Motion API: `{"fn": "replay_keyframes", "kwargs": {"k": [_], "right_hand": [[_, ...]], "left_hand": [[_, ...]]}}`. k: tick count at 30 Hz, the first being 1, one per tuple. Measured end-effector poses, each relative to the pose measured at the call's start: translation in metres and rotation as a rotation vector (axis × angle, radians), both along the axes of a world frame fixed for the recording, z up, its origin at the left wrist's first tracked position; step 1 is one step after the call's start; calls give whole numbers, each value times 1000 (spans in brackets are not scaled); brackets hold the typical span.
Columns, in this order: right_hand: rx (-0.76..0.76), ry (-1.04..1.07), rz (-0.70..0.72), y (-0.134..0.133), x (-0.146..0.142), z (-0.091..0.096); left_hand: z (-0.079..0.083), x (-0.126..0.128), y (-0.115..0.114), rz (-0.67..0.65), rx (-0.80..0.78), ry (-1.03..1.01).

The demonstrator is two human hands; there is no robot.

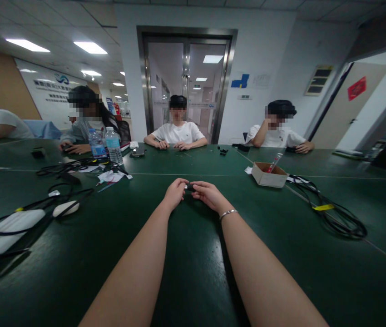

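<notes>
The left hand (174,194) and right hand (209,195) both pinch one small dark object (189,186) — an open box (267,178) stands to their right.

Right of the fingers (200,185), the green table (261,222) gives passage up to the box (268,180) and coiled cable (356,223).

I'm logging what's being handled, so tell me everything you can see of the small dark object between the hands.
The small dark object is mostly hidden by fingers; it looks black, with a paler, shiny patch towards the left hand. Its material and full shape can't be told. It lies roughly crosswise, pinched by the fingertips of the left hand and the right hand, over the green table; whether it touches the tabletop is unclear.
</notes>
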State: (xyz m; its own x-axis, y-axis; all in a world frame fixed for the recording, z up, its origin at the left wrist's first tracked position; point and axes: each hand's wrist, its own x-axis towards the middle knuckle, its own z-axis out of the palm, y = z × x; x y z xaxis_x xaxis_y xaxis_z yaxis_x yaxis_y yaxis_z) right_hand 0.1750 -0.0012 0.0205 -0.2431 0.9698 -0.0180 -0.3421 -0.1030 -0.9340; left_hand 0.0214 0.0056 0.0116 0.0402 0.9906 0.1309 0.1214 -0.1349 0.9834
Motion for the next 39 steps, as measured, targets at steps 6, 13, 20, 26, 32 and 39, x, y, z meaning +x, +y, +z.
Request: {"fn": "replay_keyframes", "kwargs": {"k": [6,13,20,26,32,39], "right_hand": [[-4,16,-5,0,-1,1],[4,23,-10,0,0,-1],[10,38,-4,0,0,-1],[10,36,-18,0,0,-1],[9,37,-18,0,-1,0],[10,46,-24,-2,-1,1]], "left_hand": [[-2,-1,2,-13,23,16],[-2,-1,1,-25,43,46],[-2,0,2,-31,12,21],[-2,0,0,-64,15,12],[1,1,-2,-58,11,-4],[-2,0,0,-43,20,-13]]}}
